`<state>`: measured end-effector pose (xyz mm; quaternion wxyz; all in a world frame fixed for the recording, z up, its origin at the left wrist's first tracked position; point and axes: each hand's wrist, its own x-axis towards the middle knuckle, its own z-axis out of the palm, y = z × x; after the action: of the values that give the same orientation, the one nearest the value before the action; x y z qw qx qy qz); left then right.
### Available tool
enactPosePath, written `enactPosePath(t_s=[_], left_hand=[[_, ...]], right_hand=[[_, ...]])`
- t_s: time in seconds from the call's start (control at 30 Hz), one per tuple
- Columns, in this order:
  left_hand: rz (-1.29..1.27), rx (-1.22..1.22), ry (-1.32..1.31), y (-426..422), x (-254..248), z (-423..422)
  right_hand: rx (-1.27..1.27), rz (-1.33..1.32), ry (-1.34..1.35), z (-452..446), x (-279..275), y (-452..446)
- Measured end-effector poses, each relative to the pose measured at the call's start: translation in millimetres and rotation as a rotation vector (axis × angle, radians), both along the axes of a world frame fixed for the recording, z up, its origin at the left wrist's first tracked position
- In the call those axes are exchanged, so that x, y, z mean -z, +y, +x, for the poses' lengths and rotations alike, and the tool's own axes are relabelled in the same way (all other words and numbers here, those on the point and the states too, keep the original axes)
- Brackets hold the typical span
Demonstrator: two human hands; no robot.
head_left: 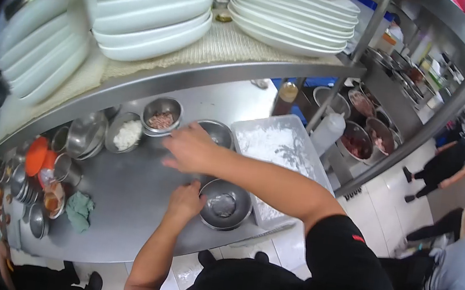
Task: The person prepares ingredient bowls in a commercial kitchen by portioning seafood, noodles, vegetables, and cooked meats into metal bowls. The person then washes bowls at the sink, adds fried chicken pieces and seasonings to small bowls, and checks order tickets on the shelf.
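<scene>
My left hand [182, 203] is at the left rim of a steel mixing bowl [239, 207], its fingers closed on the edge. That bowl has a little pale, wet-looking stuff at its bottom. My right hand [189, 150] hovers over the counter, thumb apart from the fingers, with nothing visible in it. It is close to a steel bowl of chopped pink meat [161, 120]; whether it touches the rim I cannot tell. Behind my right wrist stands another steel bowl [217, 132], partly hidden. A bowl of white food [127, 135] sits left of the meat.
A plastic tub of white powder [274, 141] stands at the right. Stacked plates [293, 18] fill the overhead shelf [225, 65]. Bowls, orange ladle-like items [36, 155] and a green cloth [79, 212] lie on the left. Several people are nearby.
</scene>
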<state>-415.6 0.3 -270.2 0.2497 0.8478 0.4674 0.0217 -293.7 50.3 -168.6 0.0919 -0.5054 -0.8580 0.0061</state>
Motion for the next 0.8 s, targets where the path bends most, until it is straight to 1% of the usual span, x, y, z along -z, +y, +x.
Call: enactPosePath(t_s=[0.03, 0.1, 0.13, 0.2, 0.27, 0.3, 0.37, 0.4, 0.43, 0.47, 0.53, 0.6, 0.63, 0.7, 0.77, 0.8], left_hand=[[0.059, -0.05, 0.039, 1.9, 5.1, 0.7], [0.205, -0.111, -0.057, -2.9, 19.6, 11.4], [0.273, -0.156, -0.093, -8.7, 20.5, 11.5], [0.307, -0.179, -0.013, -11.9, 2.0, 18.9], [0.267, -0.254, -0.062, -14.7, -26.8, 9.8], [0.24, -0.275, -0.086, -24.2, -38.4, 1.3], [0.277, -0.397, -0.262, -44.3, -52.8, -15.7], [0.334, -0.328, -0.338, -52.4, -48.4, -27.5], [-0.042, -0.507, -0.425, -87.4, -89.8, -7.3], [-0.152, -0.443, -0.567, -107.0, -94.1, 2.7], [-0.387, -0.374, -0.714, -142.5, -85.0, 38.5], [-0.595, -0.314, -0.854, -178.7, -57.6, 70.1], [-0.641, -0.351, -0.672, -194.2, -55.3, 87.9], [-0.868, -0.147, -0.762, -209.8, -17.9, 124.8], [-1.099, -0.132, -0.736, -237.4, -14.6, 179.1], [-1.167, -0.089, -0.724, -246.6, -9.2, 204.6]], right_hand=[[-0.029, 0.045, 0.027, 8.5, -0.5, -19.7], [-0.079, 0.086, 0.123, 41.6, 2.4, -67.1], [-0.088, 0.071, 0.186, 59.5, 6.7, -83.1], [-0.085, -0.032, 0.22, 92.1, -1.8, -125.7], [-0.087, -0.196, 0.304, 125.4, -4.5, -167.4], [-0.136, -0.331, 0.332, 145.2, -3.2, -190.8], [-0.216, -0.577, 0.336, 189.6, 2.1, -232.0], [-0.235, -0.7, 0.317, 214.0, 6.1, -256.3], [-0.226, -0.821, 0.304, 240.3, 6.9, -280.1], [-0.167, -0.874, 0.239, 265.3, 8.5, -299.0], [-0.038, -0.995, 0.143, 320.2, 24.3, -327.1], [0.242, -0.834, 0.13, 378.5, 42.2, -356.5], [0.431, -0.81, 0.073, 393.6, 21.9, -369.9], [0.642, -0.641, 0.056, 441.5, 24.3, -393.9], [0.805, -0.503, 0.088, 491.3, 23.4, -411.0], [0.881, -0.431, 0.131, 515.5, 27.1, -419.7]])
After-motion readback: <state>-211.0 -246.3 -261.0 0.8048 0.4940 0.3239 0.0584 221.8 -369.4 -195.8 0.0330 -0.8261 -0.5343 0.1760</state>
